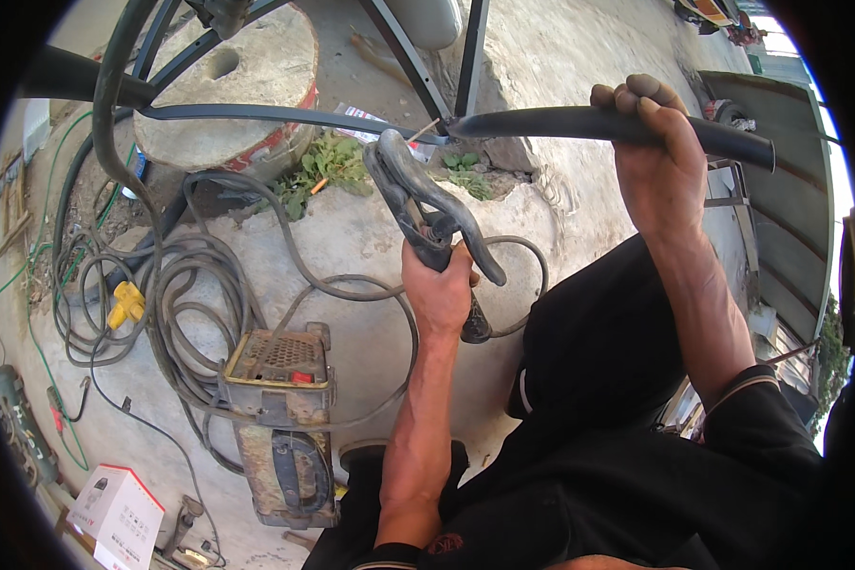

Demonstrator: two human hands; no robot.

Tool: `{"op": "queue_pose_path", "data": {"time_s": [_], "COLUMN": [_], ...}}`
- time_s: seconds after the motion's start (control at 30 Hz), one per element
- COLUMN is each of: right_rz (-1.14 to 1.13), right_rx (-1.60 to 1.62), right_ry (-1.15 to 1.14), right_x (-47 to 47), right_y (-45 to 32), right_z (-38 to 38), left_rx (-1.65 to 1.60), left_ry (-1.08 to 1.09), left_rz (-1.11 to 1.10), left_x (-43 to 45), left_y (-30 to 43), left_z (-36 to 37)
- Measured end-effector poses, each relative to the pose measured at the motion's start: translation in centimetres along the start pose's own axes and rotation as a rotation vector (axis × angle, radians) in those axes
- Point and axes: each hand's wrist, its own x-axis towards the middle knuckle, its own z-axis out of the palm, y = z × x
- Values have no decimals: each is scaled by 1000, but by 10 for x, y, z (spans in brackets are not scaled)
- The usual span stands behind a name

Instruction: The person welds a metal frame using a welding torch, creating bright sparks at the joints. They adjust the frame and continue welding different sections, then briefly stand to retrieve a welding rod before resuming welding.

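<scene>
My left hand [438,292] is closed around the handle of a worn black welding electrode holder [434,199]. A thin welding rod [424,130] sticks out of its jaws, its tip beside the joint of a dark metal frame [402,53]. In my right hand [659,149] is a black round metal tube [556,122], held with the fingers wrapped over it. The tube's left end meets or lies very near that joint; whether it is attached I cannot tell. A flat dark metal bar [256,114] of the frame runs left from there.
A dusty portable welding machine [285,420] stands on the concrete near my legs. Coiled cables [206,285] and a yellow connector [126,305] lie left of it. Beyond is a round concrete block [256,64]. A white printed box [117,509] is at lower left, a metal panel [776,192] at right.
</scene>
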Motion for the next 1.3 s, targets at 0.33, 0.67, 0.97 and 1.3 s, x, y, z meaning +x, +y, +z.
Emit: {"op": "queue_pose_path", "data": {"time_s": [0.33, 0.67, 0.97, 1.3], "right_rz": [-6, -22, -39, -40], "right_rx": [-14, -20, -34, 3], "right_ry": [-48, -6, -2, -10], "right_x": [3, 5, 6, 7], "right_y": [-3, -3, -3, -2], "right_z": [1, 6, 8, 6], "left_rx": [11, -8, -9, 20], "left_ry": [-24, -34, -30, -50], "left_rz": [-10, 3, 21, -39], "left_x": [-1, -1, -2, 0], "left_y": [-1, -7, -8, -8], "left_z": [2, -2, 1, -2]}}
